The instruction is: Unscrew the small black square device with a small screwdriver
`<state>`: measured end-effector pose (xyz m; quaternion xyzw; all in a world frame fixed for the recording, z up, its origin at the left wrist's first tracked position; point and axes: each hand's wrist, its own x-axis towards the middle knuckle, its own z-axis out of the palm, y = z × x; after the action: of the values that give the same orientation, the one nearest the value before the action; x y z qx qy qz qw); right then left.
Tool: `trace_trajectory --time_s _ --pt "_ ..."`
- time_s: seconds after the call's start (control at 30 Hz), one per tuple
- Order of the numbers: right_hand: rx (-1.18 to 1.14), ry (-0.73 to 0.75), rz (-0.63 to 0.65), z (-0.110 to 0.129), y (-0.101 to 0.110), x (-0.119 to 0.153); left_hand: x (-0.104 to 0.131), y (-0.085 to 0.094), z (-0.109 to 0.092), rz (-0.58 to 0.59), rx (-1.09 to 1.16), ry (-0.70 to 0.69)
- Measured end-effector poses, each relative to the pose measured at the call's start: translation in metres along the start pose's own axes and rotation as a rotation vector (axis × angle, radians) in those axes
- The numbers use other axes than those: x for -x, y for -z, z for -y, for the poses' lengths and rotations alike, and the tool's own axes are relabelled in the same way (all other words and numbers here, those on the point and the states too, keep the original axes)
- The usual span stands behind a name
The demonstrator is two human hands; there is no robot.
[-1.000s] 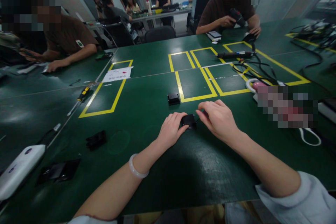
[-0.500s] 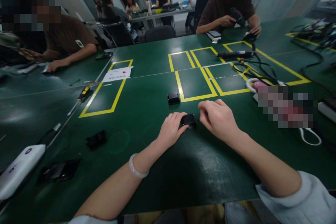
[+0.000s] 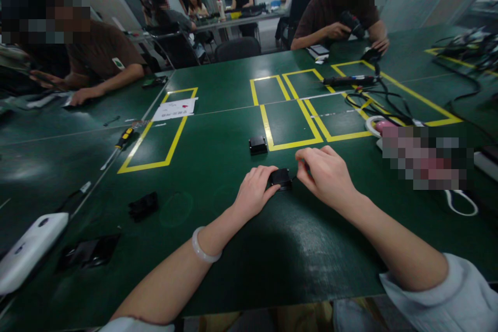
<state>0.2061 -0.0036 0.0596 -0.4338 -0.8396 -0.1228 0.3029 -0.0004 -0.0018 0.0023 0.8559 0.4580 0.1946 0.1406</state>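
Note:
My left hand [image 3: 254, 188] grips a small black box-shaped part [image 3: 281, 179] by its left side, thumb at the near edge and fingers at the far edge, low over the green tabletop. Just right of it, my right hand [image 3: 324, 171] is closed in a pinch. Something thin and dark reaches from the pinch to the part's right side; its kind is too small to tell. A similar black part [image 3: 258, 144] sits a little farther back. More black pieces lie to the left: a small one [image 3: 143, 206] and a flatter one [image 3: 88, 252].
A white device [image 3: 31, 251] lies at the left edge, near a yellow-black screwdriver [image 3: 125, 138]. Yellow tape [image 3: 295, 145] outlines rectangles beyond my hands. Black cables [image 3: 389, 101] and a pink item [image 3: 383, 127] are at right. Across the table, a person holds a power drill [image 3: 352, 25].
Almost nothing differs. Both hands keep their place at the black part, and the whole view has shifted very slightly.

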Motion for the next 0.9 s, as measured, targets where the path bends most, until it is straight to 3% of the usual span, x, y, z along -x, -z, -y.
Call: trace_trajectory --time_s 0.9 --pt "0.026 0.002 -0.007 0.0017 -0.0005 0.0001 0.0000 -0.0002 0.0000 0.002 0.002 0.002"
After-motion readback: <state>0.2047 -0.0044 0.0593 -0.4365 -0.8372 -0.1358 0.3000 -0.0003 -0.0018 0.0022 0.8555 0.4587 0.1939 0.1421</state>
